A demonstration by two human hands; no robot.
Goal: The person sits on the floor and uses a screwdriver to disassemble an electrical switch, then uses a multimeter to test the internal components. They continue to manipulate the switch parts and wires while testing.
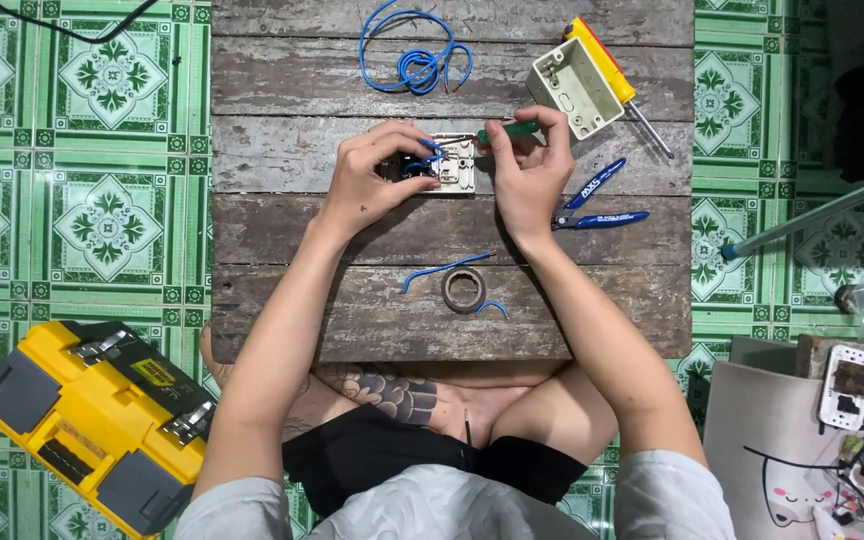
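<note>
Grey sleeves (432, 505) and bare forearms fill the foreground. Further out, a white switch module (449, 165) is pinned on the wooden board (282, 150) by the left hand (377, 180), fingers curled tight around it. A green-handled screwdriver (510, 130) is pinched by the right hand (529, 165), tip at the module. Blue pliers (592, 205) lie just beside that hand; a tape roll (464, 290) lies nearer, with bare board around it.
</note>
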